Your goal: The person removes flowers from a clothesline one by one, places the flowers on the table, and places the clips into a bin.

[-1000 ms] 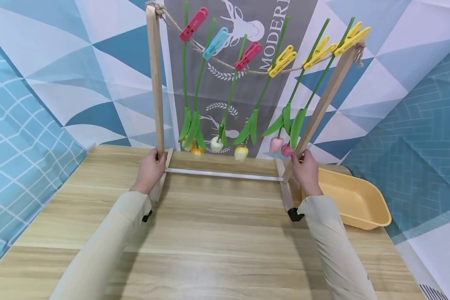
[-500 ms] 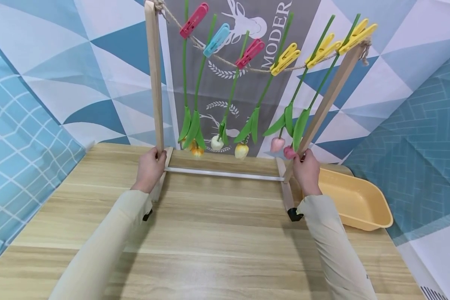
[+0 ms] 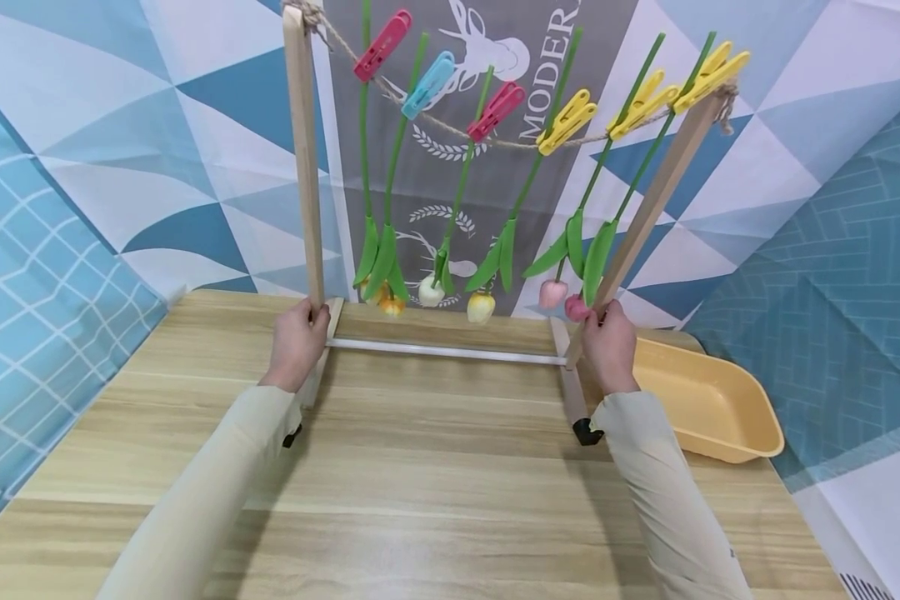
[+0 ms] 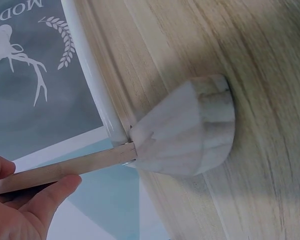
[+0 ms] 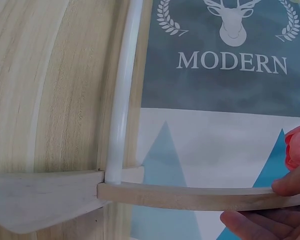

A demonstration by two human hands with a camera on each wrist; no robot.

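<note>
A wooden stand is made of two upright posts joined low down by a white rod (image 3: 450, 351). My left hand (image 3: 296, 343) grips the left post (image 3: 305, 158) near its foot, thumb and fingers on either side. The right post (image 3: 656, 204), leaning outward, is held low by my right hand (image 3: 611, 346). Twine (image 3: 521, 145) runs between the post tops. Several artificial tulips hang head down from it, held by red (image 3: 497, 112), blue (image 3: 429, 85) and yellow clothespins (image 3: 567, 122). A dark pink tulip (image 3: 577, 308) hangs beside my right fingers, and a white tulip (image 3: 431, 291) nearer the middle.
A yellow plastic basin (image 3: 720, 408) stands right of the stand, partly behind my right arm. The wood-grain table (image 3: 435, 500) meets a patterned cloth backdrop (image 3: 150, 150) at the back. The stand's feet (image 4: 185, 130) rest on the tabletop.
Both hands keep their hold on the posts. The head view shifts only slightly; the stand, clothespins and tulips otherwise look the same.
</note>
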